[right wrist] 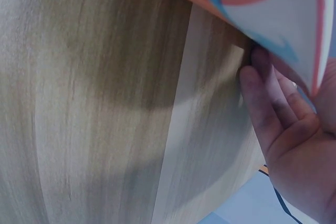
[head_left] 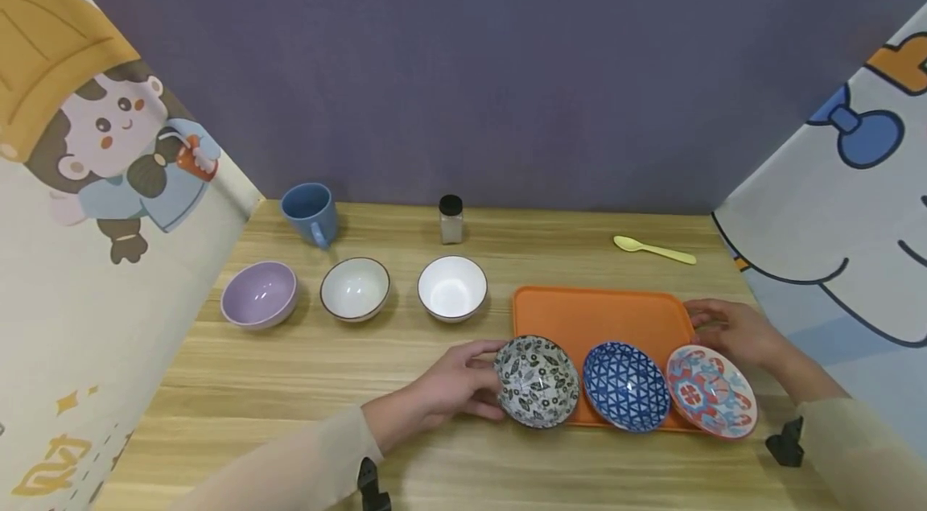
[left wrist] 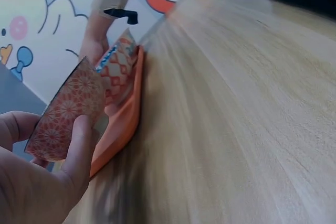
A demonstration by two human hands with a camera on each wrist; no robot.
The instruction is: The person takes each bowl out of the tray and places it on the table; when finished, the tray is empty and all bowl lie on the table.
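My left hand point(head_left: 467, 382) grips the left side of a bowl point(head_left: 537, 382) with a dark leaf pattern inside. In the left wrist view its outer wall point(left wrist: 65, 114) is red-patterned, with fingers on both sides of the rim. An orange tray point(head_left: 601, 314) lies under this bowl, a blue-and-white bowl point(head_left: 627, 387) and a red-and-blue floral bowl point(head_left: 712, 392), which line its front side. My right hand point(head_left: 735, 330) is at the tray's right edge, behind the floral bowl. Seen from the right wrist, its fingers point(right wrist: 262, 103) are fairly straight, with tips partly hidden below the floral bowl.
To the left stand a purple bowl point(head_left: 259, 295), a dark-rimmed bowl point(head_left: 355, 290) and a white bowl point(head_left: 452, 288). Behind them are a blue mug point(head_left: 310, 213) and a black-lidded jar point(head_left: 451, 220). A yellow spoon point(head_left: 655, 249) lies beyond the tray.
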